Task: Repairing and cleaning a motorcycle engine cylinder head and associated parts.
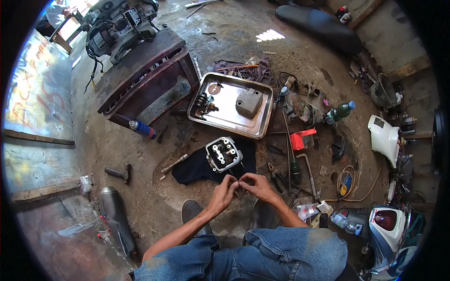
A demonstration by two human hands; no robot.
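My left hand (223, 195) and my right hand (260, 188) meet in front of my knees, fingertips pinched together. Whatever they hold is too small to make out. Just beyond them a silver engine cylinder head (224, 154) lies on a dark cloth (192, 172), its open side up. Farther out is a metal tray (229, 131) with a grey engine cover (249, 103), a round brown disc (214, 89) and several dark metal parts (204, 104) in it.
A dark wooden cabinet (145, 89) bearing an engine (117, 28) stands at the far left. A hammer (119, 173), a spray can (142, 129) and a muffler (117, 220) lie left. Pliers (277, 178), a red container (302, 139) and a green bottle (340, 113) are right.
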